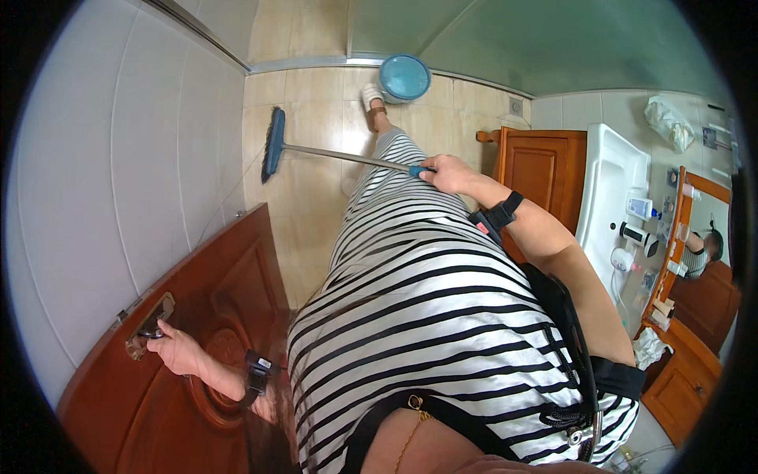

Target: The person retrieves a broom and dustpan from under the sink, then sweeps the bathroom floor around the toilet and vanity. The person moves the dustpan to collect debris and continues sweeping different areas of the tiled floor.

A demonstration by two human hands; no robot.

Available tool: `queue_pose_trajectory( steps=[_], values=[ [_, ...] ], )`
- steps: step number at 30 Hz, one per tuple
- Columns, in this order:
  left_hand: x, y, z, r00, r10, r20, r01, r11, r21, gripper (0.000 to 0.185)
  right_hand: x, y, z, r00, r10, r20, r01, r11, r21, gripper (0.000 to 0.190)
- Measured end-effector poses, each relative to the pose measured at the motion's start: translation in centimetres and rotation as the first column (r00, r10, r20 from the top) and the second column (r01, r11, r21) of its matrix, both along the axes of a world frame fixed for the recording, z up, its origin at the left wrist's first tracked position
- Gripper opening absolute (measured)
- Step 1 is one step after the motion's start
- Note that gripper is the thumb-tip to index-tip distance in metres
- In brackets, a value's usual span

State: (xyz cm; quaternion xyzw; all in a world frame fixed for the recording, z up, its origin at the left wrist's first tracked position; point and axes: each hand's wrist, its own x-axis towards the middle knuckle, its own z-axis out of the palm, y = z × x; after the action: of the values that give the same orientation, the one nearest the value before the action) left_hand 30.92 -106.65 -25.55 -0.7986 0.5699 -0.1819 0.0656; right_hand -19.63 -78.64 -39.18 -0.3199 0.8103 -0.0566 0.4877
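Observation:
My left hand (177,351) is on the metal lever handle (149,333) of a reddish-brown wooden door (237,284) at the lower left. My right hand (448,173) grips the blue end of a long grey pole. This pole (349,157) runs left to a blue brush head (273,145) with dark bristles, which lies over the beige tiled floor near the grey tiled wall. Whether the bristles touch the floor I cannot tell. Dark straps with small devices are around both wrists. A blue bucket (405,78), seen from above, stands beside my white shoe.
A metal threshold rail (308,63) and a green glass panel (533,41) lie beyond the bucket. On the right are a wooden cabinet (542,172), a white washbasin (601,178) with several bottles, and a wood-framed mirror (710,207). A floor drain (516,106) sits near the panel.

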Motion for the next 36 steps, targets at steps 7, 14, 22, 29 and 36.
queue_pose_trajectory(
  steps=[7, 14, 22, 29, 36],
  values=[
    [-0.8, 0.3, 0.8, 0.998, -0.033, -0.05, 0.034, 0.999, 0.006, 0.052, -0.3, 0.1, 1.0, 0.98, 0.063, -0.188, -0.06, 0.998, 0.018, 0.031],
    [-1.7, 0.5, 1.2, 0.999, -0.015, -0.035, 0.016, 1.0, 0.023, 0.051, -2.8, 4.7, 2.3, 0.834, 0.161, -0.528, -0.132, 0.987, 0.092, 0.02],
    [-2.0, 0.4, 1.4, 0.999, -0.028, -0.043, 0.029, 0.999, 0.026, 0.052, -4.9, 10.9, 1.9, 0.871, 0.006, -0.491, 0.127, 0.963, 0.236, 0.029],
    [-2.3, 0.3, 1.4, 0.999, 0.035, -0.022, -0.034, 0.998, 0.06, 0.049, -7.7, 11.2, -2.8, 0.904, -0.061, -0.424, 0.228, 0.906, 0.357, 0.03],
    [-2.0, -0.1, 1.3, 0.997, 0.075, 0.031, -0.077, 0.993, 0.093, 0.051, -9.2, -0.2, -13.4, 0.973, -0.208, 0.095, 0.188, 0.964, 0.188, 0.041]
  ],
)
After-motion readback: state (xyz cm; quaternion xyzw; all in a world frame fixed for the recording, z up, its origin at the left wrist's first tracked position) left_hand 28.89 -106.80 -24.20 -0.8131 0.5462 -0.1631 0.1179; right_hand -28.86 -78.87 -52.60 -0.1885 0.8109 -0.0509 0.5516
